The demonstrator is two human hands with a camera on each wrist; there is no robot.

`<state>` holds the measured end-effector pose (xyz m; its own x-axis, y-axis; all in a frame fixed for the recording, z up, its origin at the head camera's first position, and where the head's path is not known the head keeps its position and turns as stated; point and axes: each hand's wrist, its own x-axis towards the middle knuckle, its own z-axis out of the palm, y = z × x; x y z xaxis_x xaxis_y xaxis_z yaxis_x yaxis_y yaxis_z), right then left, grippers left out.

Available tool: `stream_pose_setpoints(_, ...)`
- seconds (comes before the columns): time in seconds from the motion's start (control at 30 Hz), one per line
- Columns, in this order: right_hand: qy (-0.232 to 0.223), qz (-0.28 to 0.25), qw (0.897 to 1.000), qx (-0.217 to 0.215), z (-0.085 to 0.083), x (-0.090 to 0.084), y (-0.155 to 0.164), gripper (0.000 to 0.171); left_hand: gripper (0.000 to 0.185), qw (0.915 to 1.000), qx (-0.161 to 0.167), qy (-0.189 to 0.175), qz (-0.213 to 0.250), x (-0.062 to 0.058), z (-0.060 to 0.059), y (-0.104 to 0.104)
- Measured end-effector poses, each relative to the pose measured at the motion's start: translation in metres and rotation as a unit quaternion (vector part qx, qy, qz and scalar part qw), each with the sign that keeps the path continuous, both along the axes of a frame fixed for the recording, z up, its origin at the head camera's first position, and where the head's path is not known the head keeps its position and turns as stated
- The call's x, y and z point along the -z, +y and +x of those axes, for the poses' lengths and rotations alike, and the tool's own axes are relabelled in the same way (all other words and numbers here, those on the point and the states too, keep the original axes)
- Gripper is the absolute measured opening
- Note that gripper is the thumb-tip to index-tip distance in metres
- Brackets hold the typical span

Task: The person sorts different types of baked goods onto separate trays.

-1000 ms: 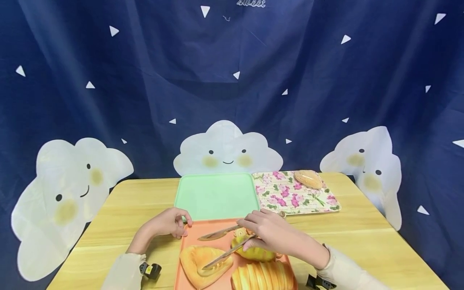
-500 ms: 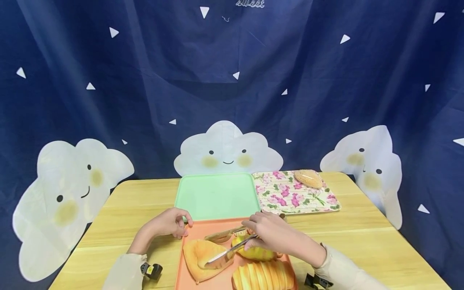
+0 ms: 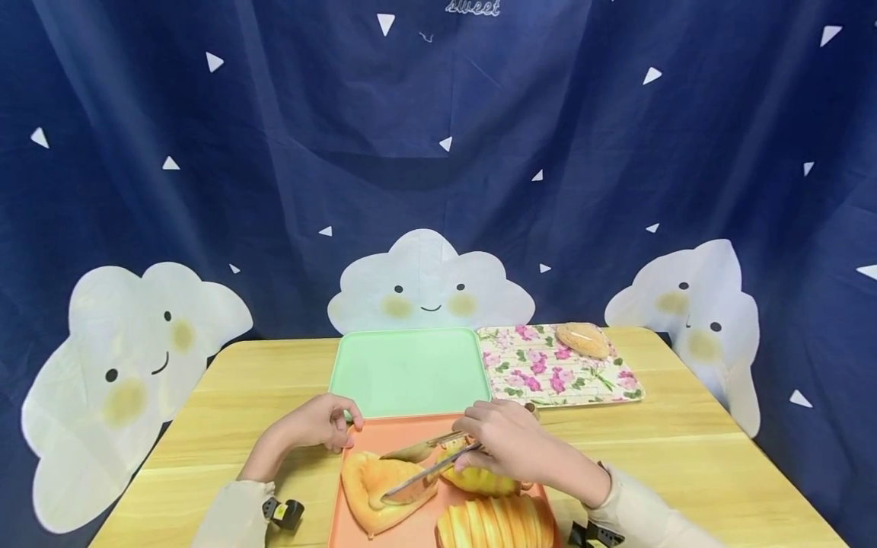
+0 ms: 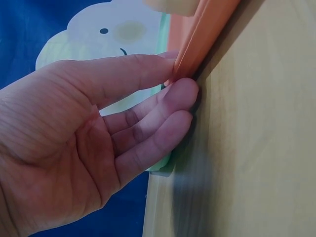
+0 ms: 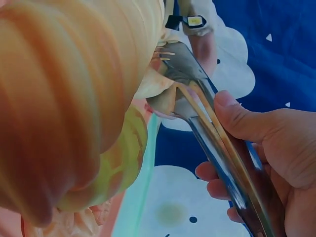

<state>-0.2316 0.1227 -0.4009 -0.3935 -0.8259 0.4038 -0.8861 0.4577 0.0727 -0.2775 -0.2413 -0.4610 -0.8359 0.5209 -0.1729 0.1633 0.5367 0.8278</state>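
ribbed loaf cut by bottom edge; orange tray partly hidden

Both arms wear long, loose cream-coloured fabric sleeves reaching to the wrists. A small black strap-mounted device with a yellow sticker sits at the left wrist; a similar black device sits under the right wrist. The bare left hand and bare right hand carry no rings.

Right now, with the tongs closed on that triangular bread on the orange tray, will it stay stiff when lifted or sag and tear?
The triangular bread looks puffy and soft, so it is probably light. The tongs in the right hand pinch only one edge, so the far corner may droop. The crust could dent or tear at that spot. The left hand touches the orange tray rim, which should stop sliding.
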Motion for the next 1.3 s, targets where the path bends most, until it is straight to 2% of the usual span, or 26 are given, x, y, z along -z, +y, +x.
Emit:
stream_pose_setpoints(0.27,0.024,-0.042,0.999,-0.001,-0.001,0.002,0.0,0.037,0.022,0.9999,0.009,-0.003,0.009,0.0,0.0,0.0)
stream_pose_setpoints(0.43,0.03,-0.057,0.998,0.004,-0.004,-0.004,0.001,0.039,0.036,0.9999,0.009,0.002,0.014,-0.001,0.0,-0.003)
stream_pose_setpoints(0.57,0.035,-0.068,0.997,0.007,-0.006,-0.009,0.002,0.047,0.048,0.9999,0.002,0.009,0.014,-0.002,0.0,-0.004)
stream_pose_setpoints(0.7,0.045,-0.08,0.996,0.017,-0.007,-0.016,0.005,0.043,0.037,0.9994,0.005,0.032,0.01,-0.001,0.002,-0.003)
stream_pose_setpoints(0.8,0.058,-0.094,0.993,0.027,-0.008,-0.023,0.009,0.04,0.03,0.999,0.014,0.034,0.025,0.001,0.002,-0.003)
stream_pose_setpoints(1.0,0.093,-0.14,0.985,0.044,-0.017,-0.034,0.022,0.047,0.029,0.9981,0.023,-0.004,0.058,0.003,0.002,-0.005)
stream_pose_setpoints(1.13,0.126,-0.172,0.975,0.068,-0.023,-0.044,0.037,0.057,0.028,0.9981,0.016,-0.022,0.055,0.002,0.0,-0.004)
stream_pose_setpoints(1.3,0.15,-0.194,0.964,0.105,-0.03,-0.057,0.06,0.062,0.021,0.9986,0.014,-0.023,0.046,0.002,-0.001,-0.003)
